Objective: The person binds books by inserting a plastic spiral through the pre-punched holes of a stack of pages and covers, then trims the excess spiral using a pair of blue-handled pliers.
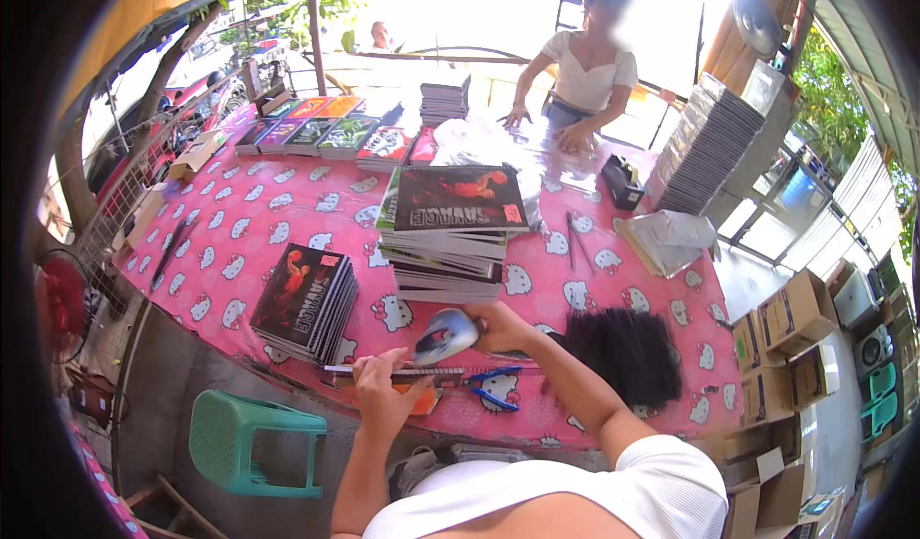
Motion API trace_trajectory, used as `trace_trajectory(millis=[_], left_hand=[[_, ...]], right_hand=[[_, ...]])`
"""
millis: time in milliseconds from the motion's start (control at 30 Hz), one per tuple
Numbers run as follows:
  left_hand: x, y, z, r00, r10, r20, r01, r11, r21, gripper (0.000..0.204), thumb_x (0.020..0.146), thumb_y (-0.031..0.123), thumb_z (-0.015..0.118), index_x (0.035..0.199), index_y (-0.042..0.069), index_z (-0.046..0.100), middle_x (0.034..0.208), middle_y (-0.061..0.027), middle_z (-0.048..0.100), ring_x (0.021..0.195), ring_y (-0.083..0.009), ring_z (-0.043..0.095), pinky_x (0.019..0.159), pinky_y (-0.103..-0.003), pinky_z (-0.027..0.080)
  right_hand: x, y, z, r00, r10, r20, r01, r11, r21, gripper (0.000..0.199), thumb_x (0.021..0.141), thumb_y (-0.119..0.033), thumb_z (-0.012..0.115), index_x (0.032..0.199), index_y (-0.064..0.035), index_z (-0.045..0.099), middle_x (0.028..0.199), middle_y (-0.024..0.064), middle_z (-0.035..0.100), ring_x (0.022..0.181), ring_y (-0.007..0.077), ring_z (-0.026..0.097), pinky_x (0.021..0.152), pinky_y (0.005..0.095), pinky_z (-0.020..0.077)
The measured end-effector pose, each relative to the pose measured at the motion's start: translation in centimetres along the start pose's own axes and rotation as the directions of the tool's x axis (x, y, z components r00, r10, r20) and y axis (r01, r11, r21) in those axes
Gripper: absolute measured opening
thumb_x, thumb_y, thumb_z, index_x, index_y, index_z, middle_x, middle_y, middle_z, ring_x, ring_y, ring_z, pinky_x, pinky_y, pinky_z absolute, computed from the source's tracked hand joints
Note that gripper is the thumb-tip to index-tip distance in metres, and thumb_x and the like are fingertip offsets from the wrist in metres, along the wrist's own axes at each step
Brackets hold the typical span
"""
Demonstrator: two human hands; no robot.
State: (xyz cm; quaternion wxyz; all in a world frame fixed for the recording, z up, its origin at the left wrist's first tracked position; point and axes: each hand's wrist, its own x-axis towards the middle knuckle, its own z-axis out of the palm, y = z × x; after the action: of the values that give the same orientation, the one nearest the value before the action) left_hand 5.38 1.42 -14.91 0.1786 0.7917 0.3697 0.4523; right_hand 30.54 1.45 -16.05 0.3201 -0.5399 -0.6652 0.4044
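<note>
Right hand point(500, 326) is closed around a rounded silvery-blue thing point(446, 336), its kind hard to make out, long axis running from 2 o'clock down to 8 o'clock, near the bench's point(240, 252) front edge. Left hand point(381, 392) is curled with fingertips pressing a flat thin notebook point(393, 372) lying 9-to-3 along that edge, partly hidden beneath the hand. Blue scissors point(494, 392) lie just at 3 o'clock of it; a tall book stack point(448, 237) stands at 12 o'clock, a lower stack point(305, 301) at 10 o'clock, dark hair point(628, 352) covering the bench at 3 o'clock.

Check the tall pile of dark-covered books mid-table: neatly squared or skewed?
Skewed. The tall pile of dark-covered books has its top book turned off line, and lower books' edges jut out unevenly.
</note>
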Motion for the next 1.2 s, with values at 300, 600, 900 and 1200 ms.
trace_trajectory(millis=[300,600,900,1200], left_hand=[[0.9,0.0,-2.2,0.998,-0.040,-0.048,0.056,0.903,0.426,0.031,0.055,0.020,0.084,0.076,0.005,0.068,0.101,-0.0092,0.065,0.101,-0.0296,0.055,0.094,-0.047,0.037],[0.7,-2.1,-1.9,0.992,-0.121,0.038,0.117,0.987,0.106,0.032,0.054,0.017,0.085,0.078,0.003,0.070,0.092,-0.0122,0.066,0.093,-0.0281,0.059,0.082,-0.040,0.047],[0.3,-3.1,-3.6,0.959,-0.262,-0.107,0.269,0.962,0.057,0.038,0.052,0.019,0.087,0.081,0.004,0.069,0.117,-0.0190,0.056,0.102,-0.0311,0.058,0.086,-0.040,0.048],[-1.7,-6.3,-4.2,0.793,-0.609,-0.003,0.501,0.655,-0.566,0.028,0.071,0.007,0.080,0.094,0.001,0.064,0.099,-0.0064,0.064,0.087,-0.0137,0.063,0.077,-0.027,0.051]], right_hand=[[-0.3,-2.5,0.3,0.958,-0.281,-0.065,0.286,0.904,0.319,0.045,0.063,-0.003,0.069,0.107,-0.0009,0.060,0.086,0.0049,0.065,0.080,0.0143,0.058,0.074,0.0317,0.0477],[2.7,-1.2,2.2,0.986,-0.168,-0.004,0.168,0.985,-0.028,0.045,0.059,0.003,0.065,0.103,-0.0009,0.059,0.083,0.0055,0.064,0.081,0.0127,0.056,0.073,0.0301,0.0469],[5.5,-1.0,3.6,0.978,-0.199,-0.071,0.203,0.977,0.058,0.046,0.058,-0.001,0.065,0.105,-0.0023,0.062,0.091,0.0067,0.066,0.086,0.0160,0.059,0.077,0.0324,0.0476],[7.5,-2.4,5.2,0.965,-0.259,0.048,0.244,0.948,0.206,0.039,0.059,-0.007,0.069,0.097,-0.0045,0.059,0.080,0.0098,0.063,0.077,0.0195,0.061,0.070,0.0325,0.0471]])
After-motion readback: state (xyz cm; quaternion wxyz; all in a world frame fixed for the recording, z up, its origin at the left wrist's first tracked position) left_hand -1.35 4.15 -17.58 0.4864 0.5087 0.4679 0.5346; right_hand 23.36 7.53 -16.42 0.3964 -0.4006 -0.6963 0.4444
